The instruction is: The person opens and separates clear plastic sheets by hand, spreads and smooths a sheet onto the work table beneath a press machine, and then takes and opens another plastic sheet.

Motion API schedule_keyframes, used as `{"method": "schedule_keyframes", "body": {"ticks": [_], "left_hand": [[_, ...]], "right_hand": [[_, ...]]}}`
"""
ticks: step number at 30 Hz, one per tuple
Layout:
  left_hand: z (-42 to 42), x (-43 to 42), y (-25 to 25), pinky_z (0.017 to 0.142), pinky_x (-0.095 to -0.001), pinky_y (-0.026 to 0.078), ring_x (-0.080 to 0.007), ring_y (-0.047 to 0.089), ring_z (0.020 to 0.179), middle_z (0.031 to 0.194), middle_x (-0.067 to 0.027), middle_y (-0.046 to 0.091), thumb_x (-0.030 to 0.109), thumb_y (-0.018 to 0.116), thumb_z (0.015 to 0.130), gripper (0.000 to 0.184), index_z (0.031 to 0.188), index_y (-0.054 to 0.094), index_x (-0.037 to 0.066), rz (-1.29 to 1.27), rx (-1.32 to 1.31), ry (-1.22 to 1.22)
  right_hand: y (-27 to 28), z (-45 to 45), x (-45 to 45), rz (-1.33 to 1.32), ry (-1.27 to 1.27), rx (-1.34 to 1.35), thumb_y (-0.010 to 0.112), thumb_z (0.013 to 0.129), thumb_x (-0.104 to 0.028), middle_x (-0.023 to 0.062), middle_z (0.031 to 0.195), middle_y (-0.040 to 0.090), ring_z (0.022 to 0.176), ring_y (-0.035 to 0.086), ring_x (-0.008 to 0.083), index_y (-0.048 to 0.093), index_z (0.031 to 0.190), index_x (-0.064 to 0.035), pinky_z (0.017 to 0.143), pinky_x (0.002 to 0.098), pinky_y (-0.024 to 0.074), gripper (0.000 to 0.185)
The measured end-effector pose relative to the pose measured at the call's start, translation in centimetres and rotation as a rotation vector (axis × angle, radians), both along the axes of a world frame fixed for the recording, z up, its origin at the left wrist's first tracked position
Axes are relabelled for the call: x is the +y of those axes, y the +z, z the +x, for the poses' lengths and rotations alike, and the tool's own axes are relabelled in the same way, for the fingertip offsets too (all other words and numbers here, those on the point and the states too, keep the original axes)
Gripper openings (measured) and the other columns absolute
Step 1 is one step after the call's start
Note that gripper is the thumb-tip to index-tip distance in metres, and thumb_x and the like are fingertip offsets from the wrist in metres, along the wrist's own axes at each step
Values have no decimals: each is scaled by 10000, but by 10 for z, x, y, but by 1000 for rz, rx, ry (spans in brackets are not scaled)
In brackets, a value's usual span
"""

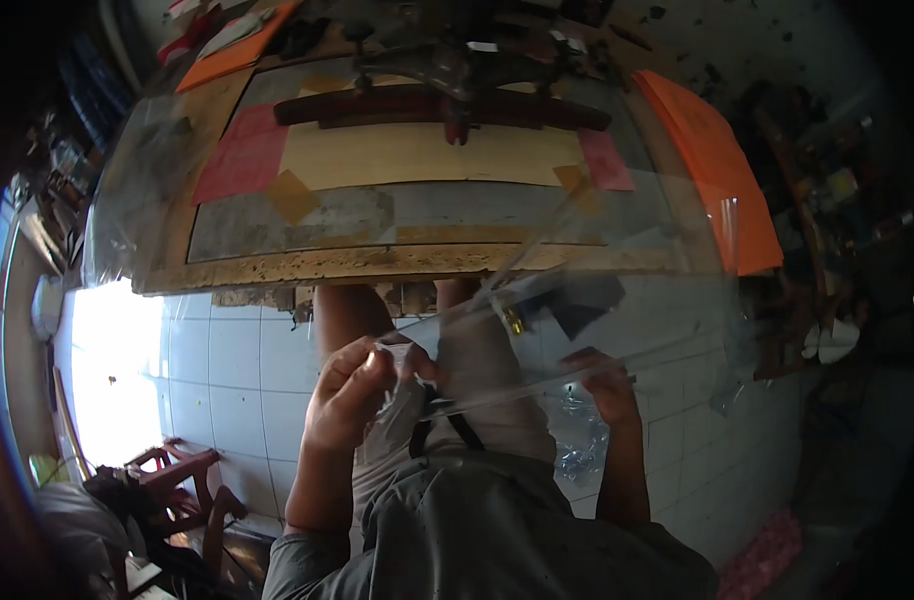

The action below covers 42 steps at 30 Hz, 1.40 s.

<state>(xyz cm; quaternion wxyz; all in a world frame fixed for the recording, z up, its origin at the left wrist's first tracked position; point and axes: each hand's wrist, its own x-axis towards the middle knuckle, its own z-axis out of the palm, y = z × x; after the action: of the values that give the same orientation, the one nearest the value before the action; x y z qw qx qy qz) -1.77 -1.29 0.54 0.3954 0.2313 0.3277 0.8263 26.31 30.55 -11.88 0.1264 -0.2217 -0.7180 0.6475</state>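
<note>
In front of the surface [417, 264], the left grip [369, 385] is pinching a gathered bit of the clear plastic [667, 310], which is spreading rightward and overlapping the surface's near right part in view. The right grip [602, 385] is hanging by the plastic, short of the surface's near edge; whether it is holding any, I cannot tell. Orange paper [722, 175] is lying along the surface's right side; yellow paper [417, 160] is covering part of its middle.
</note>
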Motion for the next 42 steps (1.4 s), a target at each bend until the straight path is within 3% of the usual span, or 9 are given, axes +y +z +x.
{"method": "schedule_keyframes", "body": {"ticks": [6,9,11,14,17,22,24,30,42], "left_hand": [[15,5,53,763,-443,539,-348,646,717,892,-216,612,340,406,1129,401,958,520,-4,8,324,222],[7,14,55,1124,-646,420,-438,729,735,621,-147,594,365,498,1096,381,871,555,64,151,278,11],[14,27,62,1010,-620,501,-377,665,667,689,-122,563,313,475,1110,350,947,567,17,67,262,-43],[48,33,82,1127,-669,416,-380,720,725,695,-152,608,256,439,1110,317,1133,569,-31,-133,116,20],[40,19,72,1172,-666,358,-440,736,721,591,-204,590,222,390,1075,315,1180,509,-50,-111,145,-141],[22,3,59,1115,-698,406,-471,658,512,462,-186,515,198,372,1056,302,986,536,-46,-14,33,-244],[30,5,70,1065,-606,504,-240,577,410,479,-115,520,209,446,1044,349,821,541,-43,-17,31,-268],[-12,15,74,748,-456,598,-199,582,485,519,-99,567,322,402,1125,553,832,637,-84,-80,792,-40],[-24,21,62,478,-212,400,-46,442,389,515,20,509,272,439,1148,410,1030,673,-42,-511,395,-302]], "right_hand": [[44,1,-53,529,537,-725,704,1001,-418,149,1253,728,1122,714,249,705,1269,-57,910,400,554,450],[133,-7,-70,112,802,-641,761,964,-387,150,1209,741,1056,730,238,710,1278,-68,886,392,554,451],[185,0,-75,-247,882,-360,881,861,-326,122,1232,703,1173,659,302,692,1284,-103,981,451,531,513],[183,-11,-98,531,157,557,945,779,-354,121,1291,660,1221,608,335,679,1304,-131,1009,488,505,629],[154,-37,-98,1265,-137,480,928,788,-374,91,1352,632,1283,578,294,687,1324,-186,1010,449,472,617],[166,-55,-83,1227,-432,593,909,784,-355,46,1353,641,1333,546,290,725,1251,-241,1109,458,387,515],[185,-54,-79,1413,-236,417,877,812,-286,-9,1197,704,1270,599,226,758,1182,-215,1165,449,310,395],[188,-39,-60,1211,-33,528,888,737,-204,-56,842,689,758,687,146,802,1089,-159,733,334,517,365],[184,-38,-49,1430,-114,455,844,639,-59,-2,833,678,742,680,184,818,946,-97,614,311,495,310]]}}
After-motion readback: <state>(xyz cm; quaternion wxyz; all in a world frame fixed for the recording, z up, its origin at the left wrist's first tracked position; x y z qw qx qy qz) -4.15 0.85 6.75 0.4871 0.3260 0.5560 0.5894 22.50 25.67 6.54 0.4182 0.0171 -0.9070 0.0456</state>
